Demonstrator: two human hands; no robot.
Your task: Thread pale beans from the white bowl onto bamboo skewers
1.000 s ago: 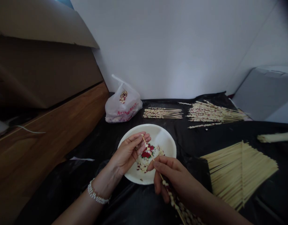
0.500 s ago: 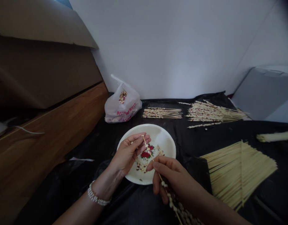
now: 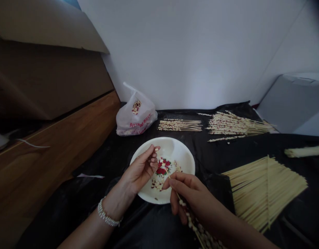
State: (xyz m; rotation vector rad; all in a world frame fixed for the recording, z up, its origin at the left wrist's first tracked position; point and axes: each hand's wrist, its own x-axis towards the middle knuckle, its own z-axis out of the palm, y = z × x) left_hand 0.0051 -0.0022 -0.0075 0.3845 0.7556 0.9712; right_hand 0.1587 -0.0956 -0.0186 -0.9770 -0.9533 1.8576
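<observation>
Over the left part of a white bowl [image 3: 186,155], my left hand [image 3: 142,169] has its thumb and forefinger pinched on a small pale bead [image 3: 156,149]. My right hand [image 3: 187,190], at the bowl's lower right rim, holds a thin stick [image 3: 169,177] between thumb and fingers, its tip slanting up over the bowl. Strung sticks [image 3: 190,221] with pale and dark red beads hang below my right palm. Loose beads [image 3: 157,185] lie in the bowl around a red flower print.
Behind the bowl stands a white plastic bag [image 3: 135,117]. Beaded sticks [image 3: 178,125] and a larger beaded pile [image 3: 226,124] lie at the back. Plain sticks [image 3: 265,190] fan out on the right. A cardboard box [image 3: 50,79] stands left, a grey box [image 3: 296,103] right.
My left hand has drawn back from the stick's tip and its fingers have curled in, with a bead at the fingertips. My right hand has hardly moved.
</observation>
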